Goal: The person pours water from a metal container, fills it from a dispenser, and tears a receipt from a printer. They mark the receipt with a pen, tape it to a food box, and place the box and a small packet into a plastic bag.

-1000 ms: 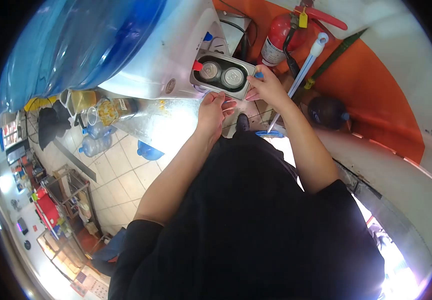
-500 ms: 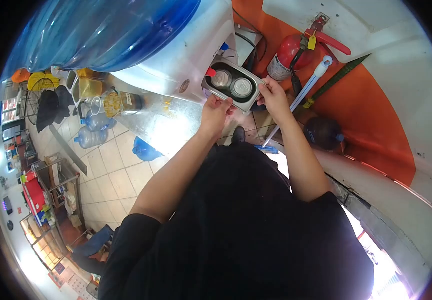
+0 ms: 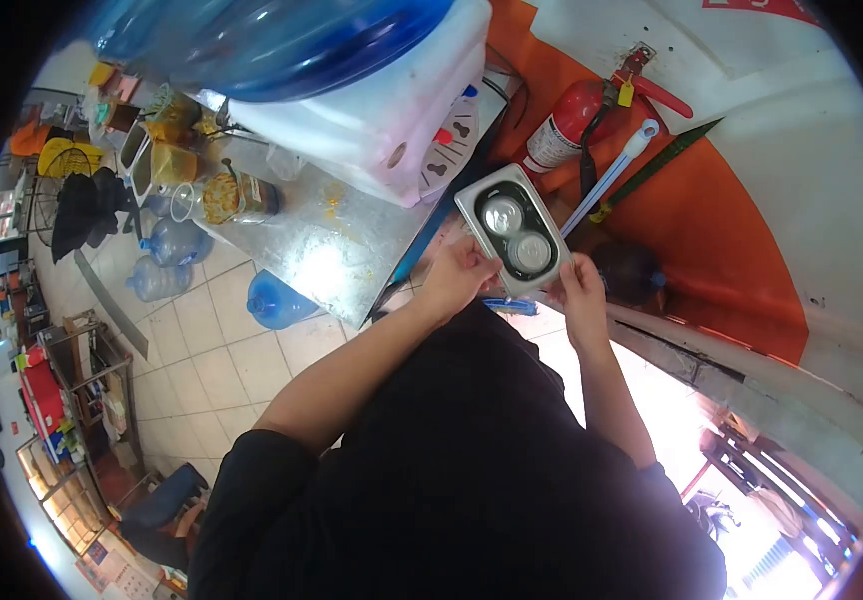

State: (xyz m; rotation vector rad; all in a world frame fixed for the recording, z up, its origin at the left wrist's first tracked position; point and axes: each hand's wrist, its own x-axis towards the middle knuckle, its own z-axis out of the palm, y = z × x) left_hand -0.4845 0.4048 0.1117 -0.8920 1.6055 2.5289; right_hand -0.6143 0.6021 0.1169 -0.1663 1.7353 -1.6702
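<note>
Both my hands hold a small rectangular metal pan (image 3: 549, 214) at its near end. Inside it are two drink cans, tops up: one can (image 3: 502, 216) lies farther off and the other can (image 3: 530, 252) nearer, with dark liquid around them. My left hand (image 3: 460, 276) pinches the pan's left near corner, fingers closed. My right hand (image 3: 582, 290) grips the right near corner with its thumb at the rim. The fingers beneath the pan are partly hidden. Just beyond, the white water dispenser (image 3: 382, 150) shows a slotted drip tray (image 3: 452, 150).
A blue water jug (image 3: 302, 50) tops the dispenser on a metal table (image 3: 322, 250). To the right are a red fire extinguisher (image 3: 567, 125), a pale pole (image 3: 612, 170) and a dark jug (image 3: 632, 272). Several blue jugs, among them one jug (image 3: 277, 300), sit on the tiled floor (image 3: 252, 370).
The pan has moved from under the dispenser's taps toward me and to the right, turning as it went. Both hands still hold it, and my view has shifted to the right.
</note>
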